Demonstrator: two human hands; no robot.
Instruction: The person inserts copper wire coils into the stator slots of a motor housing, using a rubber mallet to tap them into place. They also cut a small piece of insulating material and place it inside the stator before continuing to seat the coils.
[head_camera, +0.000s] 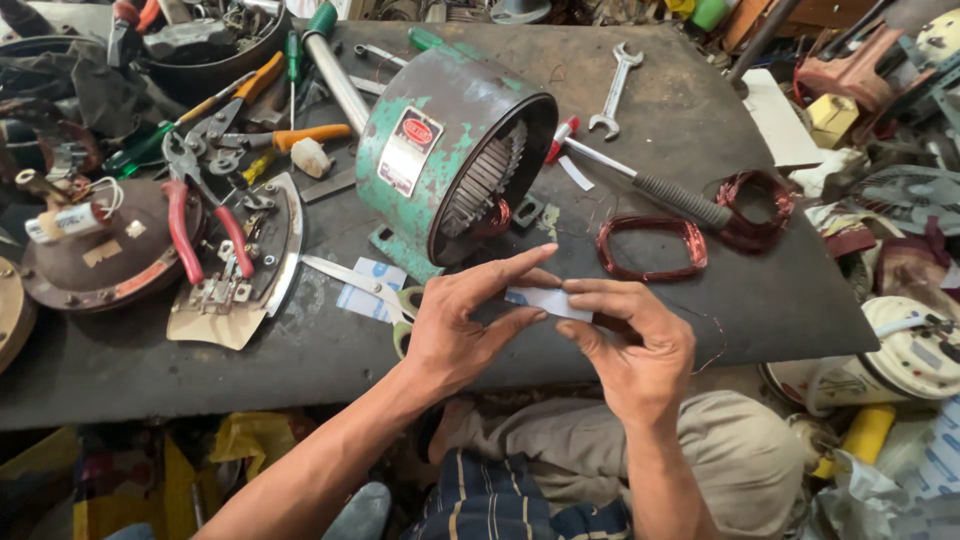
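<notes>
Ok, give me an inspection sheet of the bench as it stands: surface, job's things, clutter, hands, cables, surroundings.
Surface: dark worn bench, dusty and scratched.
Job's things: small white paper strip held between both hands; green motor housing lying on its side behind it, windings showing; scissors beside the left hand.
Clutter: red-handled pliers, spanner, hammer, two copper coils, screwdrivers, round end cover.
Hands: left hand and right hand both pinch the strip.
Cables: loose copper wire by the right hand.
Surroundings: parts and scrap piled around the bench; white appliance at right.
</notes>
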